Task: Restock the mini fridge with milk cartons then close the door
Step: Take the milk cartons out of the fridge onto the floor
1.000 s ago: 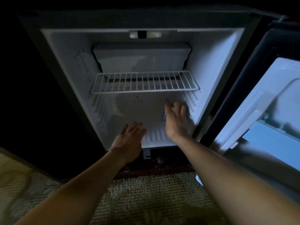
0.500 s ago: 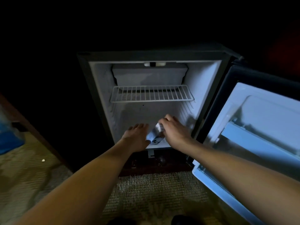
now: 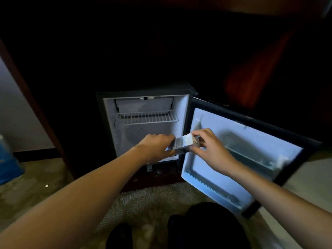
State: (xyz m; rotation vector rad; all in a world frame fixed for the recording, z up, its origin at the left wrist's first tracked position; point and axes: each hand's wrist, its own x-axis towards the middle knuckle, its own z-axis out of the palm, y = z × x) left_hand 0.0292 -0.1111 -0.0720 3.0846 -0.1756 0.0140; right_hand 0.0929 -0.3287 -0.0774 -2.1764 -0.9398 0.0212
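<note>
In front of the mini fridge: a small rectangular milk carton of white printed cardboard was held tilted before the lower right of the opening, not yet inside.
Left hand: curled round the carton's left end.
Right hand: fingers and thumb pinched the carton's right end.
Fridge interior: smooth white plastic, ribbed side walls, a box-shaped compartment at the top.
Wire shelf: thin white grid, just under that compartment.
Door: stood open to the fridge's right, with a pale moulded liner and dark frame.
Carpet: coarse and patterned, before the fridge.
</note>
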